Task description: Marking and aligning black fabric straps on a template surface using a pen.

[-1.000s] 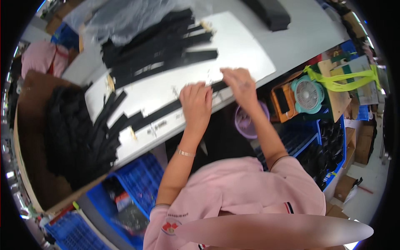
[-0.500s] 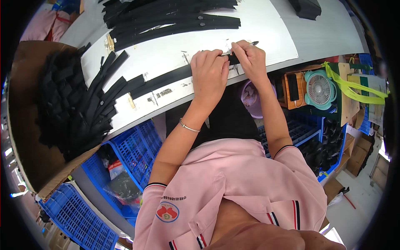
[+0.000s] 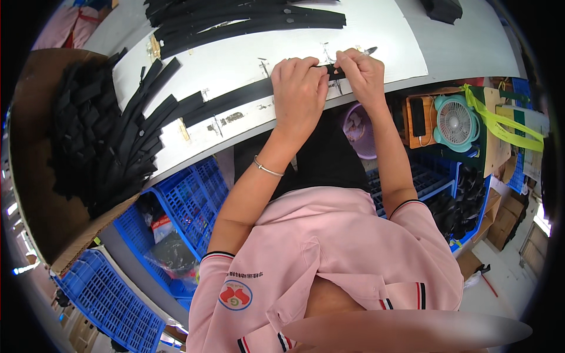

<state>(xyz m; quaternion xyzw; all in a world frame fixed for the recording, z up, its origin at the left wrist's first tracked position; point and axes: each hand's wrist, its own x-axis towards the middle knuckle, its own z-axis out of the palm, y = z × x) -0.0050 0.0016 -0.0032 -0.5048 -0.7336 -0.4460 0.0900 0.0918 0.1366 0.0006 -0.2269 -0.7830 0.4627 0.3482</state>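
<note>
- While your left hand (image 3: 299,88) presses flat on the long black strap (image 3: 235,101) lying along the near edge of the white table (image 3: 376,35), your right hand (image 3: 360,73) has its fingers pinched together on the strap's right end, so in the head view both hands are closed on the one piece.
- That strap stretches leftward from your hands, out from under your left palm toward the fan of loose black straps (image 3: 138,126) at the table's left end; it seems to be the piece in hand, not yet set aside.
- A neat stack of black straps (image 3: 247,20) lies at the far side of the table, well apart from your hands; judging by its tidiness, those look finished.
- The heap of black straps in the cardboard box (image 3: 76,129) to your left looks like stock yet to be handled, so much seems left.
- A purple cup (image 3: 359,126) sits below the table edge, under your right wrist.
</note>
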